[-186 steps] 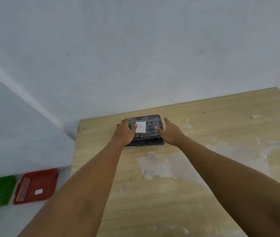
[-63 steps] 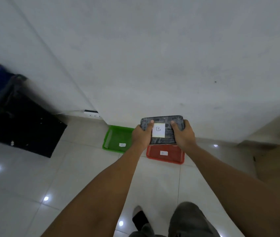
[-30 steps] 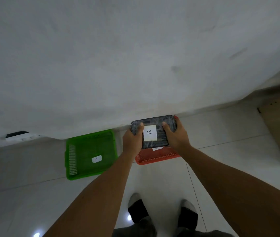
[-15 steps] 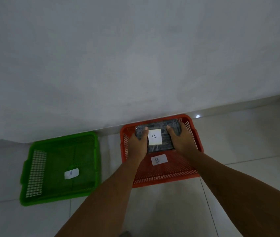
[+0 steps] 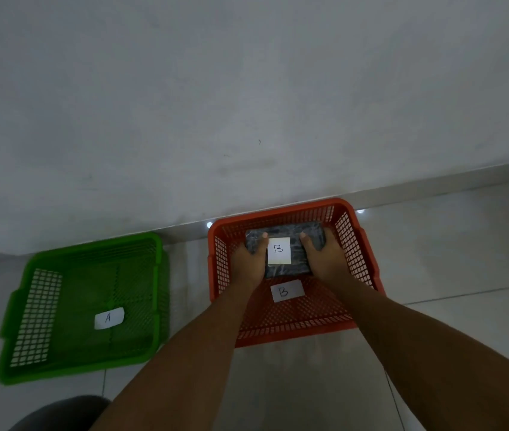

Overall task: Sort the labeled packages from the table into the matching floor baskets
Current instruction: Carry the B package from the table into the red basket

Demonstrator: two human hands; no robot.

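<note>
A dark grey wrapped package (image 5: 287, 236) with a white "B" label sits low inside the red basket (image 5: 345, 219), near its far wall. My left hand (image 5: 248, 262) grips its left side and my right hand (image 5: 321, 259) grips its right side. The red basket carries its own white "B" tag (image 5: 286, 290) on its floor. To the left on the tiles stands a green basket (image 5: 39, 315) with a white "A" tag (image 5: 108, 318); nothing else lies in it.
Both baskets stand on pale floor tiles against a white wall (image 5: 247, 104) with a skirting edge. A dark knee (image 5: 60, 413) shows at the bottom left. Open tiled floor (image 5: 464, 244) lies right of the red basket.
I lifted the package off the wooden table, turned to the floor baskets, and lowered it with both hands into the red basket; in the last half second it sank slightly deeper.
</note>
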